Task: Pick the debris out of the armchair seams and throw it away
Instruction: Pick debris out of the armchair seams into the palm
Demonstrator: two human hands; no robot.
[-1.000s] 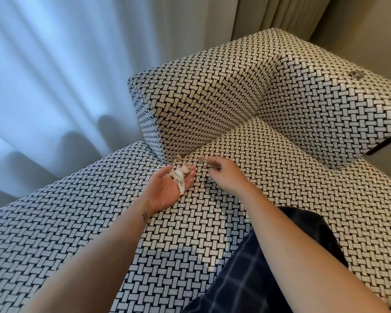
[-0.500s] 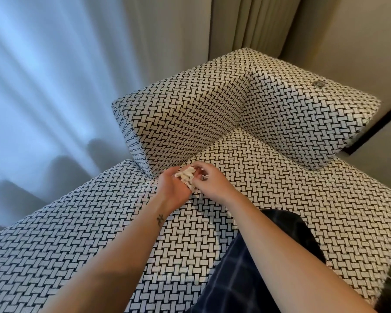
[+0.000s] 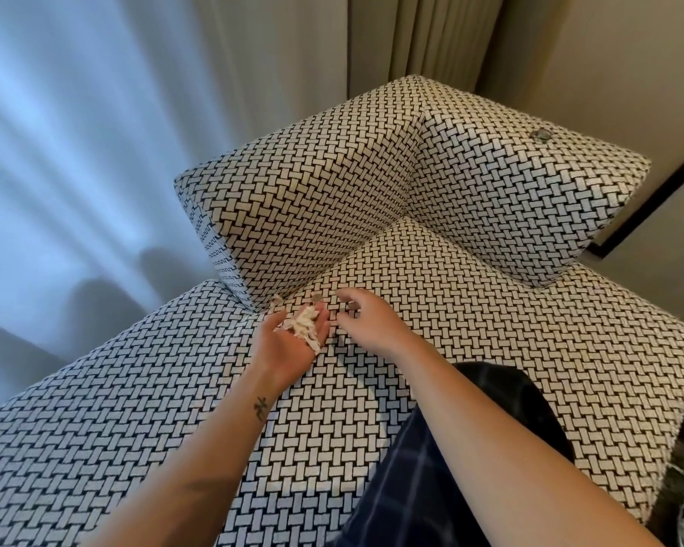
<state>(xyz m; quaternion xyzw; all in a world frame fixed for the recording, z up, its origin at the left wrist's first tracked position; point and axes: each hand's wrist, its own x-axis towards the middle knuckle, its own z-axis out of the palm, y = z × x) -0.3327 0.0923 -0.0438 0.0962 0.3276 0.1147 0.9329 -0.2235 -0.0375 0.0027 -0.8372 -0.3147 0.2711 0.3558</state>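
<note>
Head view, and you're right at the corner of the armchair point(image 3: 490, 349). Your left hand point(image 3: 289, 349) is palm up over the seat. Its grip is spread open, with a whitish clump of debris point(image 3: 305, 329) lying across palm and fingers and nothing closed around it. Your right hand point(image 3: 372, 325) is just beside it, palm down. Its fingers are loosely curled, the grip slack, and I see nothing in it. Both hands are close to the seam point(image 3: 332, 267) where the arm block meets the seat. A pale scrap point(image 3: 276, 301) sits at the seam's near end, and a small bit point(image 3: 316, 297) lies just ahead of your left fingertips. There's a little round grey piece point(image 3: 541, 135) up on the back's top. Dark checked cloth point(image 3: 431, 467) is at the seat's near edge, and the curtain point(image 3: 76, 152) is on the left.
</note>
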